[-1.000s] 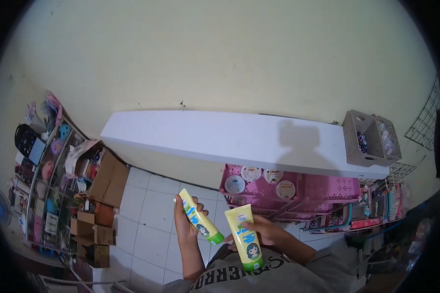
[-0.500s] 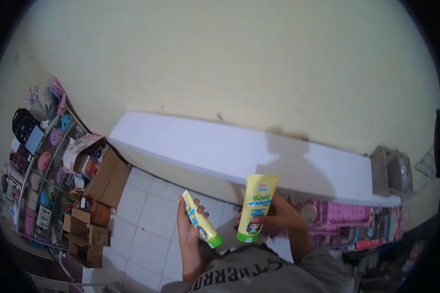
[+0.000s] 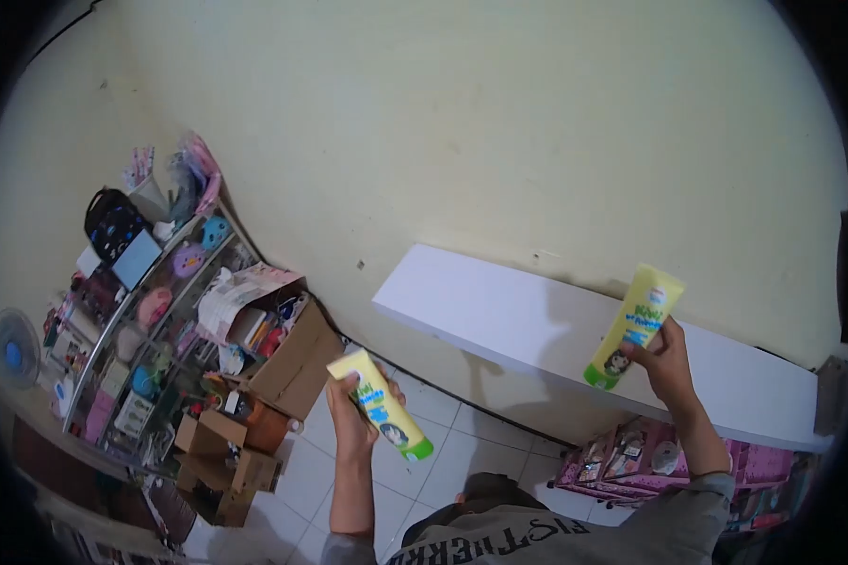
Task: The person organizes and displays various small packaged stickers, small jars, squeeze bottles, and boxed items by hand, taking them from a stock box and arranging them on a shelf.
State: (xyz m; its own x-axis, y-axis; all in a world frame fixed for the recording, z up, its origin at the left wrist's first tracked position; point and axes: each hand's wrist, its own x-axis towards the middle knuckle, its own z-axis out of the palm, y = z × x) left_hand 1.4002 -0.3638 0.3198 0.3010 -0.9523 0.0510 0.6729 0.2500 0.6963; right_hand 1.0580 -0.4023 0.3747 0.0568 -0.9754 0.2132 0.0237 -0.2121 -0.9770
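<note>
My left hand [image 3: 351,424] is wrapped round a yellow squeeze tube [image 3: 379,403] with a green cap, its thumb lying across the front. That tube leans with the cap down toward the lower right, showing blue and green lettering and a cartoon face. A matching yellow tube [image 3: 639,320], also cap down, is gripped near its lower half by my right hand [image 3: 667,365]. It tilts the other way, its cap toward the lower left. In this view it overlaps the long white wall shelf [image 3: 476,297].
On the left, a glass-fronted rack [image 3: 127,344] is packed with toys and small goods. Beside it stand a filled cardboard box [image 3: 297,363] and a smaller open box [image 3: 245,485] on the tiled floor. Pink crates [image 3: 622,466] sit under the shelf; a fan [image 3: 14,353] is far left.
My right hand has carried its tube up and to the right, away from the left one. The left tube has turned its printed front more toward me. The view has swung left.
</note>
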